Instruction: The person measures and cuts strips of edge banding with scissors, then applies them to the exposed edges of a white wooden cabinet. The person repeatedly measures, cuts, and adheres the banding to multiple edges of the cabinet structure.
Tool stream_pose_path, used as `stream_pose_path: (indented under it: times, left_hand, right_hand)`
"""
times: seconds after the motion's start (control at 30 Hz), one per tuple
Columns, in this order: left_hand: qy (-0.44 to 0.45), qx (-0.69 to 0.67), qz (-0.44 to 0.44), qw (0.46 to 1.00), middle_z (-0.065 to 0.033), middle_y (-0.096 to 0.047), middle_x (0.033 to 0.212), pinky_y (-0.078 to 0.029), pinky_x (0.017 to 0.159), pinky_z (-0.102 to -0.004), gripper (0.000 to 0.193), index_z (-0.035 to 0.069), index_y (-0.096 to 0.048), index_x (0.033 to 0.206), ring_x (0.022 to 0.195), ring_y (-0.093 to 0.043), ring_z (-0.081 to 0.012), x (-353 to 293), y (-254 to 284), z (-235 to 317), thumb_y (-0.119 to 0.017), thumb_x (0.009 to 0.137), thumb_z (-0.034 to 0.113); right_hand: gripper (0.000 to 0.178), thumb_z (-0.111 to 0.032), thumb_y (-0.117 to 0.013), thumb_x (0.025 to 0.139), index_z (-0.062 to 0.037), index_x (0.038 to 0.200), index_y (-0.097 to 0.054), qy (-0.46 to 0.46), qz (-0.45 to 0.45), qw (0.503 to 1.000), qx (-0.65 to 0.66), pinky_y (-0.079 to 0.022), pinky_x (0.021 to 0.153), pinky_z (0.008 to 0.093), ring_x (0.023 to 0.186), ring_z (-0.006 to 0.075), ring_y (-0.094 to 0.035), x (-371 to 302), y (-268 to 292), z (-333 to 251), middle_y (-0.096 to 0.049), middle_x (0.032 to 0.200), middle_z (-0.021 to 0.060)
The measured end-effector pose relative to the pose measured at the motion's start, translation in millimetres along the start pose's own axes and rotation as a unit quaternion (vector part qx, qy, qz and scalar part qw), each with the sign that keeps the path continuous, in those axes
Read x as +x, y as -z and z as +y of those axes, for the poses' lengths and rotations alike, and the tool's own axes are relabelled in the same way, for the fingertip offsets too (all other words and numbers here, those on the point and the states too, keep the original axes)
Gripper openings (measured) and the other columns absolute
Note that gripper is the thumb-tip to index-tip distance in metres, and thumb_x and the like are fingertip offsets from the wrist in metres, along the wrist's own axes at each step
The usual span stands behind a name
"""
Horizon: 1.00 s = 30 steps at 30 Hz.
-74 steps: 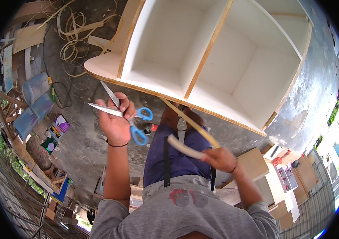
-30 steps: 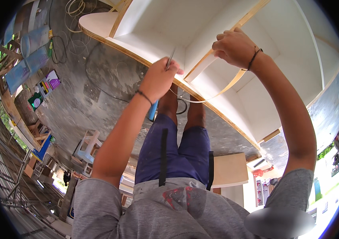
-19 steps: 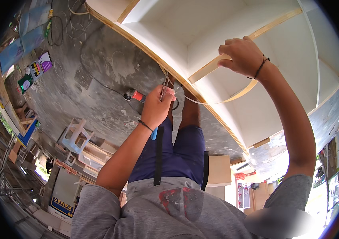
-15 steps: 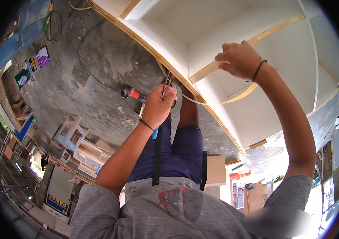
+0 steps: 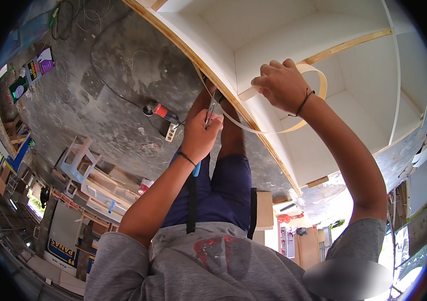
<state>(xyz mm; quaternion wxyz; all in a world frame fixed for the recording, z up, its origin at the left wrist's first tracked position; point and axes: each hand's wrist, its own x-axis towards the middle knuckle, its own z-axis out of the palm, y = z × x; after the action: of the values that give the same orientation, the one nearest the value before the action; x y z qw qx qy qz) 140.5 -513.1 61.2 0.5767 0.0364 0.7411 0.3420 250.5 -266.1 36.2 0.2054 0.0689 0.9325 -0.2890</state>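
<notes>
In my left hand (image 5: pixel 199 134) is a pair of scissors (image 5: pixel 210 111), metal blades pointing up and away, with a blue handle end showing below the wrist. My right hand (image 5: pixel 281 86) is closed at a thin pale edging strip (image 5: pixel 322 83), its fingertips at the edge of a divider inside the white cabinet (image 5: pixel 273 30). From there the strip loops round behind the right wrist, then runs left over the cabinet's raw plywood front edge (image 5: pixel 186 52) and past the scissors. The fingers hide where strip and divider meet.
A red and black angle grinder (image 5: pixel 160 111) lies on the concrete floor beside a white power strip (image 5: pixel 172 132). Left of them stand a plastic stool (image 5: pixel 80 159) and, farther off, tins (image 5: pixel 39 66). A cable (image 5: pixel 104 83) crosses the floor.
My right hand has moved left along the divider towards the cabinet's front edge. The strip now bows into a wider loop behind its wrist. My left hand keeps hold of the scissors.
</notes>
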Motion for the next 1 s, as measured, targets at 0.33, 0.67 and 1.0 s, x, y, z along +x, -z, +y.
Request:
stream_pose_path:
  times: [0.33, 0.67, 1.0]
  left_hand:
    - [-0.004, -0.005, 0.032, 0.999, -0.0053, -0.065, 0.074, -0.045, 0.063, -0.0236, 0.018, 0.001, -0.059, 0.086, 0.066, -0.057, -0.0082, 0.0, 5.5, 3.3, -0.062, 0.091, 0.018]
    - [0.022, -0.002, 0.018, 1.0, -0.0051, -0.067, 0.081, -0.042, 0.07, -0.0223, 0.019, 0.002, -0.06, 0.095, 0.076, -0.058, -0.008, -2.6, 13.0, 3.5, -0.062, 0.094, 0.02]
    - [-0.006, -0.021, 0.042, 0.999, -0.005, -0.066, 0.075, -0.046, 0.063, -0.023, 0.02, -0.001, -0.061, 0.089, 0.068, -0.059, -0.0079, -2.5, 11.9, 4.4, -0.063, 0.092, 0.019]
  right_hand:
    - [0.011, -0.021, -0.066, 0.084, -0.0224, 0.093, -0.072, -0.002, 0.016, 0.999, 0.035, -0.039, 0.078, 0.0362, 0.091, 0.0155, -0.057, -5.0, -7.2, 4.2, -0.06, 0.086, -0.0017]
    - [0.01, -0.018, -0.069, 0.082, -0.0187, 0.092, -0.071, 0.004, 0.035, 0.997, 0.066, -0.038, 0.078, 0.0353, 0.086, 0.0173, -0.056, -6.5, -4.5, 4.0, -0.059, 0.082, -0.0009]
    - [0.01, -0.018, -0.07, 0.081, -0.0192, 0.091, -0.071, -0.004, 0.045, 0.998, 0.042, -0.037, 0.079, 0.0345, 0.085, 0.016, -0.056, -6.5, -6.8, 0.5, -0.058, 0.081, -0.002]
